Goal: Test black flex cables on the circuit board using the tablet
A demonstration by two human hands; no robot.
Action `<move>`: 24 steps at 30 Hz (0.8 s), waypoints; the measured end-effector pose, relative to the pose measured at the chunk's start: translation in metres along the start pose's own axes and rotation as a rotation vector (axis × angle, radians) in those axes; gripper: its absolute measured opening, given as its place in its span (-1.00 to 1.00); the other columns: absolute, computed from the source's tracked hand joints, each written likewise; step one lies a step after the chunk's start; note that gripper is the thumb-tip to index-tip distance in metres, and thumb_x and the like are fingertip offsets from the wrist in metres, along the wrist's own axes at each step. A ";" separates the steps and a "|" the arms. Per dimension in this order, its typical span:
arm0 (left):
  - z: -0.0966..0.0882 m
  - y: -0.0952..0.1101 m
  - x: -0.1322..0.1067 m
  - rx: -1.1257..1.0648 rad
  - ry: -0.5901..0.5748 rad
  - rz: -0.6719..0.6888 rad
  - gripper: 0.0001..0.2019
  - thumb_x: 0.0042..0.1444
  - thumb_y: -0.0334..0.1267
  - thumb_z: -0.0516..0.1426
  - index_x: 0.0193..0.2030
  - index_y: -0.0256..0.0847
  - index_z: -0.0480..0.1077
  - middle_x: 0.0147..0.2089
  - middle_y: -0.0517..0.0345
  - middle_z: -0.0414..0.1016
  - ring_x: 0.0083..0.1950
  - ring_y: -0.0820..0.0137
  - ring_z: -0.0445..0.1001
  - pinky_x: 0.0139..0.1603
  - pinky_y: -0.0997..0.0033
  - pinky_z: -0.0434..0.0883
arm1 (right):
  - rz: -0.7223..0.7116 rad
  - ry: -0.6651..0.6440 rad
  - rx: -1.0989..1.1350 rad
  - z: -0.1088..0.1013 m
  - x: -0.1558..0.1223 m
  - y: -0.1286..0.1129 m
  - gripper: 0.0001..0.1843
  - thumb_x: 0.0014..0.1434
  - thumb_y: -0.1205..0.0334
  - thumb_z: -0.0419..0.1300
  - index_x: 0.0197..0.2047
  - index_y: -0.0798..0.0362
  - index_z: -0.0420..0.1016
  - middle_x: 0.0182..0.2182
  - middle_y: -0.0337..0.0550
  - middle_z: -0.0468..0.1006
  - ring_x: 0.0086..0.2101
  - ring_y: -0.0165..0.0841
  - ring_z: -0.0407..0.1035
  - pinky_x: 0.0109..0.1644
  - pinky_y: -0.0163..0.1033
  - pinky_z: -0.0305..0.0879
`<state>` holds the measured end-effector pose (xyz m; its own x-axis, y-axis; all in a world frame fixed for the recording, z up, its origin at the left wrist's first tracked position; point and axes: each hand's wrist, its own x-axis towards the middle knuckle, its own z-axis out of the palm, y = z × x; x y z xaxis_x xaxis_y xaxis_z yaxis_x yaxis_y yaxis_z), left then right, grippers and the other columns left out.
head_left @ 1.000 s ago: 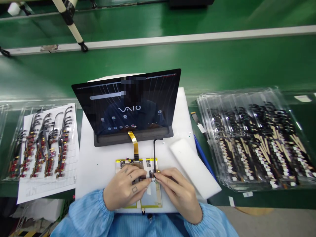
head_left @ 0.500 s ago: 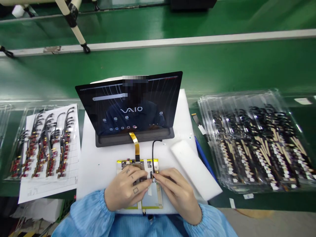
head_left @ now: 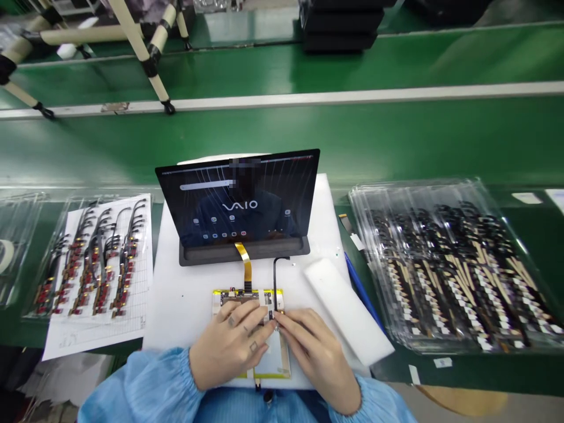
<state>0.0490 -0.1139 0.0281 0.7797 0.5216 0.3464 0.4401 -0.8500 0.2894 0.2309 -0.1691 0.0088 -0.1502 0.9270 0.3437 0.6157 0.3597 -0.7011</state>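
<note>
A tablet point(head_left: 238, 202) with a VAIO logo on its lit screen leans up on a dark stand, and a gold ribbon cable point(head_left: 244, 264) runs from it to a bare circuit board point(head_left: 240, 296). Below the board lies a flat battery pack point(head_left: 275, 358), partly under my hands. My left hand point(head_left: 231, 346) lies across the board, its fingertips reaching the small connector. My right hand point(head_left: 315, 358) pinches that connector at the lower end of a thin black cable point(head_left: 275, 282). The connector is mostly hidden by my fingertips.
Everything at my hands lies on a white mat point(head_left: 176, 311), with a long white foam block point(head_left: 346, 311) to the right. A clear tray of black-and-tan flex cables point(head_left: 453, 270) stands further right, and cables on a gridded paper sheet point(head_left: 97, 276) lie left.
The whole scene sits lower in view as my head tilts up. The black cable now runs straighter than its curve half a second ago. Both hands stay at the connector.
</note>
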 end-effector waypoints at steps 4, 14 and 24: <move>-0.016 -0.013 0.007 -0.079 -0.034 0.035 -0.70 0.28 -0.30 -0.17 -0.01 -0.17 0.33 0.06 -0.02 0.26 0.06 0.21 0.22 -0.02 0.23 0.14 | -0.018 0.095 -0.236 -0.018 -0.008 0.000 -0.52 0.25 0.44 -0.02 0.22 -0.01 0.15 -0.17 -0.05 0.38 -0.17 -0.26 0.30 -0.13 -0.17 0.30; -0.008 -0.056 0.024 0.496 0.133 -0.345 -0.56 0.26 -0.09 -0.06 0.21 -0.24 0.17 0.25 -0.20 0.09 0.22 -0.03 0.07 0.11 0.08 0.00 | 0.128 0.148 -0.805 -0.036 -0.021 0.027 -0.49 0.32 -0.01 -0.25 0.20 0.10 0.09 -0.10 0.11 0.38 -0.21 -0.11 0.37 -0.24 -0.08 0.25; -0.023 -0.026 0.009 0.024 0.204 0.020 -0.64 0.27 -0.30 -0.13 0.15 -0.41 0.16 0.06 -0.23 0.27 0.15 0.19 0.22 0.04 0.24 0.26 | -0.323 -0.037 -0.564 -0.043 -0.004 0.013 -0.49 0.26 0.31 -0.08 0.27 0.17 0.03 -0.10 -0.01 0.46 -0.17 -0.27 0.39 -0.17 -0.24 0.31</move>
<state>0.0344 -0.0851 0.0440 0.6830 0.5068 0.5260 0.4383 -0.8604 0.2599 0.2732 -0.1730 0.0251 -0.4158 0.7884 0.4532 0.8453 0.5189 -0.1271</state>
